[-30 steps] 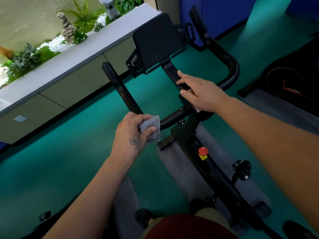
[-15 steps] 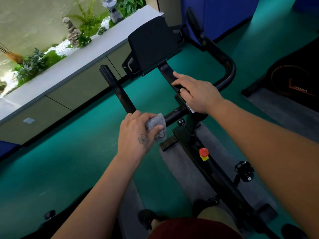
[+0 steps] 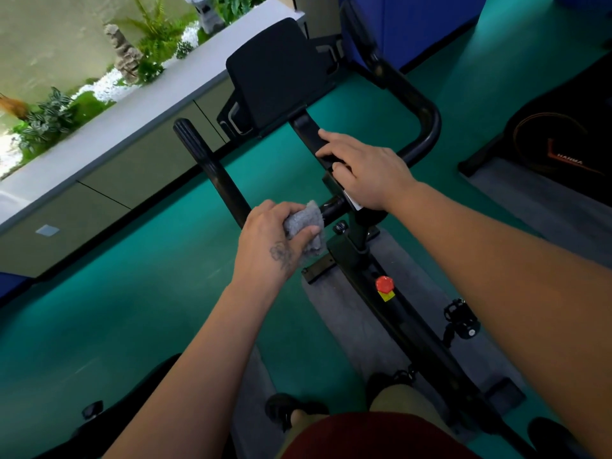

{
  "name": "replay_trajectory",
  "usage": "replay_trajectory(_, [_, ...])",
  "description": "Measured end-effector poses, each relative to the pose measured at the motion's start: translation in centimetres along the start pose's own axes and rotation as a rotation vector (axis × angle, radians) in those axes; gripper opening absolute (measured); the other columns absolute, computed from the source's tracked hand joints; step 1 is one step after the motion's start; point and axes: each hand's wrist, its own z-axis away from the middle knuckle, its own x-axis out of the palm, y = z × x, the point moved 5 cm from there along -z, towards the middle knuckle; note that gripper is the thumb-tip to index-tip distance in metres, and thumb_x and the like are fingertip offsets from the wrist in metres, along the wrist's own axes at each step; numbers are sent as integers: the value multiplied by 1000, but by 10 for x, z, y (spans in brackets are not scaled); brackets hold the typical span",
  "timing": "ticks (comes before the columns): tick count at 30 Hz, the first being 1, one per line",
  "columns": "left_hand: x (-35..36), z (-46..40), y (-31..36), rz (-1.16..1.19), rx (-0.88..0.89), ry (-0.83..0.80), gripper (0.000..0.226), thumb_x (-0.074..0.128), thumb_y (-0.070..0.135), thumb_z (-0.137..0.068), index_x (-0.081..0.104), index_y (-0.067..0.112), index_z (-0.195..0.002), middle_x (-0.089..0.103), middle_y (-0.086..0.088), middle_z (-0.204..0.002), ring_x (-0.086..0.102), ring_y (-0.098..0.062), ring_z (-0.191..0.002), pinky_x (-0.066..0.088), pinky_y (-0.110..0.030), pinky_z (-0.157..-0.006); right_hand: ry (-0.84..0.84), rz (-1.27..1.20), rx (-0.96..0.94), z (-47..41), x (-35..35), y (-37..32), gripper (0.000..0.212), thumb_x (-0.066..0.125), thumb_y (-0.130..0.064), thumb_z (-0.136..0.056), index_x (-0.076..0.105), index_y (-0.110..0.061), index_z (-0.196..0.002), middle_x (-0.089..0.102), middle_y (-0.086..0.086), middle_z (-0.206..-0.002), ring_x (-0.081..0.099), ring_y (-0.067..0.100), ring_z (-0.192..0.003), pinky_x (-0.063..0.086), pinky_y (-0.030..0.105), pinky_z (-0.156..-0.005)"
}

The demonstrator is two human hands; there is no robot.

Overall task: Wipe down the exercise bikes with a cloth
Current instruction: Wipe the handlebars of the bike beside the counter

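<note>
Head view: left hand (image 3: pixel 271 240), clamped round grey cloth (image 3: pixel 306 226), slid inward along handlebar (image 3: pixel 212 170) since a second ago, now at the bend beside centre stem. Left bar likely covered; crossbar and right bar judged outstanding. Right hand (image 3: pixel 367 170) laid flat, fingers spread loosely, on central post. Cloth bunched, small, fuzzy, wrapped against black tube.
</note>
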Motion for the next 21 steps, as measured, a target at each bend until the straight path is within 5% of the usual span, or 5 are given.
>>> replay_trajectory(21, [1, -10, 15, 1, 69, -70, 36, 82, 37, -93, 76, 22, -125, 59, 2, -100, 54, -16, -91, 29, -24, -75, -1, -22, 19, -1, -2, 2, 41, 42, -32, -103, 53, -38, -142, 26, -24, -169, 62, 22, -127, 40, 42, -100])
